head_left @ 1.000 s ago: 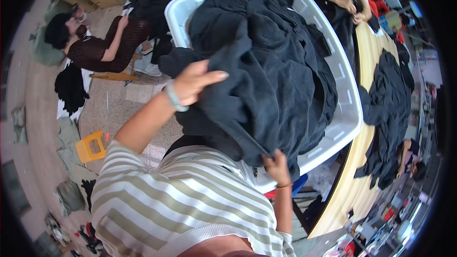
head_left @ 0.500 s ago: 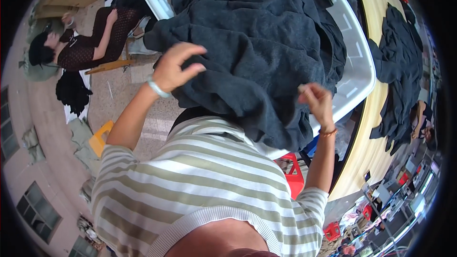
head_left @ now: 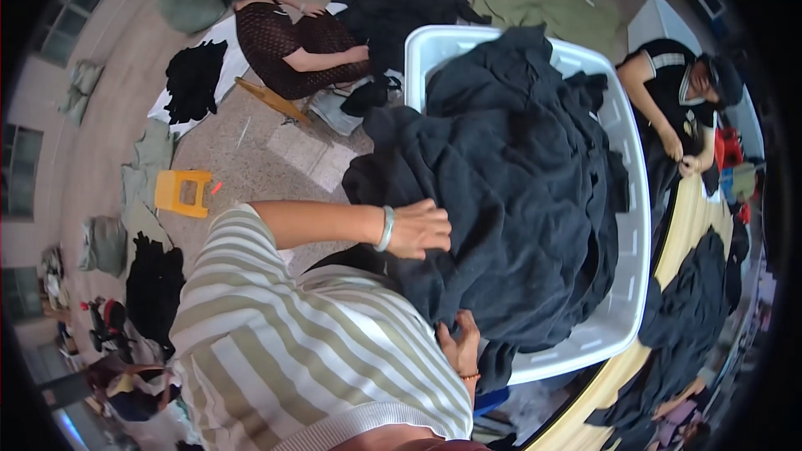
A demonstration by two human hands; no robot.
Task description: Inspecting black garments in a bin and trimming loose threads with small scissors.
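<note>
A big heap of dark charcoal cloth [head_left: 518, 175] fills a white plastic tub [head_left: 639, 225] in front of me and spills over its near side. My left hand [head_left: 420, 230], with a pale bangle at the wrist, is closed on the cloth near the heap's left edge, its fingertips turned down into the folds. Lower and nearer my body, my right hand [head_left: 461, 344] pinches the cloth's near edge between thumb and fingers. A beaded bracelet circles that wrist. Whether the hands hold one piece or separate ones cannot be made out.
Right of the tub runs a pale wooden table [head_left: 681, 230] bearing more dark cloth [head_left: 689, 309]. One person [head_left: 305, 46] sits at the far left, another [head_left: 668, 92] is beyond the tub's right side. A yellow stool [head_left: 182, 192] stands on the floor at left.
My view has swung, shifting the tub right and lower. My left hand went from spread above the cloth to closed on it. My right hand has come in to the cloth's near edge.
</note>
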